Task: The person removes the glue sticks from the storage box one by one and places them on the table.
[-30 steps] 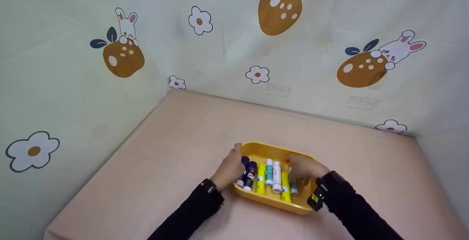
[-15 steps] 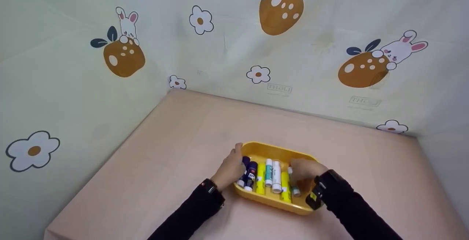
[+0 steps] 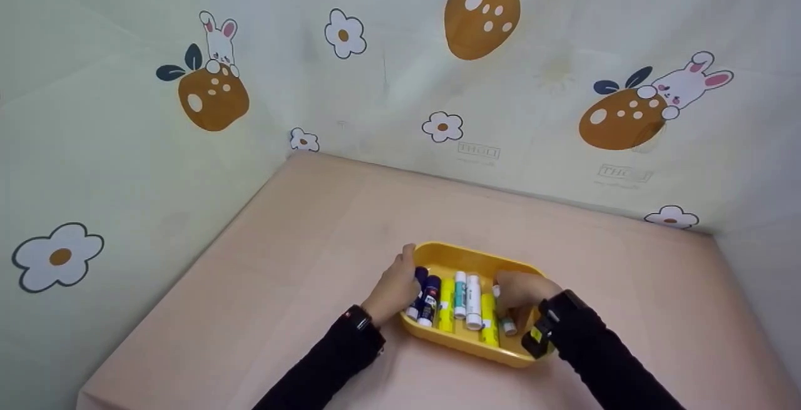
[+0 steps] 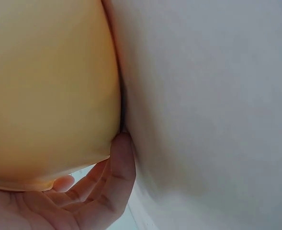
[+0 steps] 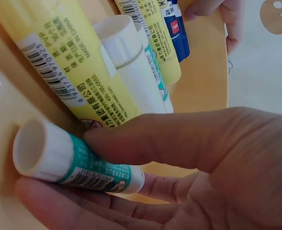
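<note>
My left hand [image 3: 393, 285] grips the left end of a yellow plastic tray [image 3: 460, 346]; in the left wrist view its fingers bend round the rim from outside. Inside the tray's right part, my right hand [image 3: 524, 290] holds a small green-and-white glue stick [image 5: 95, 165] between thumb and fingers, as the right wrist view shows. Beside that stick lies a yellow glue stick [image 3: 489, 319]. Further left in the row come a large white glue stick [image 3: 474, 303], a teal-and-white one [image 3: 460, 297], another yellow one [image 3: 446, 303] and two navy ones [image 3: 430, 300], the outer partly behind my left hand.
The tray stands on a table with a pale pink cover [image 3: 325, 222]. Pale walls printed with rabbits and flowers [image 3: 442, 127] close off the back and both sides. Black wrist cameras and dark sleeves reach in over the front of the table.
My right hand has lowered and closed round the small green-and-white glue stick, whose lower end has shifted slightly right and turned. My left hand stays on the tray's rim.
</note>
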`<move>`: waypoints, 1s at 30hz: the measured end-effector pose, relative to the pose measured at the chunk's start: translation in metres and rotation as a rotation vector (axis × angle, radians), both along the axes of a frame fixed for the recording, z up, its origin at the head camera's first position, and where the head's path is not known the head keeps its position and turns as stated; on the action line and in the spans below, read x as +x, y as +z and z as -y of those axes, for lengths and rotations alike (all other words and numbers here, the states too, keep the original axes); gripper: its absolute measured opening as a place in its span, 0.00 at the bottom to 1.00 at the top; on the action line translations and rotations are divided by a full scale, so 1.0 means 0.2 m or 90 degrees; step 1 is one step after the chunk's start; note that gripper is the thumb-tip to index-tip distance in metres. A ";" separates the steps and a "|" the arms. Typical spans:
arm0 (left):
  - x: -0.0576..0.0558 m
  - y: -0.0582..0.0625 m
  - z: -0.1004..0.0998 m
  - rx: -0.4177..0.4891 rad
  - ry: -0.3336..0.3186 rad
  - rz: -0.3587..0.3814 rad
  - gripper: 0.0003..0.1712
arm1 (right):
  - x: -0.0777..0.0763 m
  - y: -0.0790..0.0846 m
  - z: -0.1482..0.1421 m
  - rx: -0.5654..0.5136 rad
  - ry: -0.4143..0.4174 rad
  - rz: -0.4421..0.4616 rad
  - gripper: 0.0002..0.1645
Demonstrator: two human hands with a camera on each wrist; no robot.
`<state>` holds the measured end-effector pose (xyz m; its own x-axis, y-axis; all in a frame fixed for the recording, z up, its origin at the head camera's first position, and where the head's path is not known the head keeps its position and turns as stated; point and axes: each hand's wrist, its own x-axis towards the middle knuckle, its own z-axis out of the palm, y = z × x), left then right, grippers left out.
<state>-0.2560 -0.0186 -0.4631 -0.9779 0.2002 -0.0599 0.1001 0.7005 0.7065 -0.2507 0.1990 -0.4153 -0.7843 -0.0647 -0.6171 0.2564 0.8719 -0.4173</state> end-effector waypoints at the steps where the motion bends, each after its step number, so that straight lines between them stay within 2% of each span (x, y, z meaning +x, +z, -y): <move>1: 0.00 0.00 0.00 0.003 0.001 0.002 0.35 | 0.00 0.00 0.00 0.001 0.006 -0.004 0.29; 5: 0.00 0.00 0.00 0.016 0.006 0.009 0.36 | 0.00 0.02 0.00 -0.006 0.028 -0.014 0.33; 15: 0.00 0.00 -0.01 0.014 0.005 0.000 0.35 | 0.01 0.08 -0.02 -0.011 0.018 -0.029 0.39; 24: 0.00 0.00 0.00 0.008 0.002 0.002 0.35 | 0.06 0.14 -0.08 -0.027 0.037 -0.064 0.35; 30: 0.00 0.00 -0.01 0.012 0.008 0.018 0.34 | 0.11 0.18 -0.15 -0.065 0.019 -0.083 0.36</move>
<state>-0.2568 -0.0174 -0.4630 -0.9783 0.1891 -0.0843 0.0709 0.6885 0.7218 -0.2290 0.2291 -0.3793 -0.8544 -0.1461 -0.4987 0.1685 0.8300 -0.5318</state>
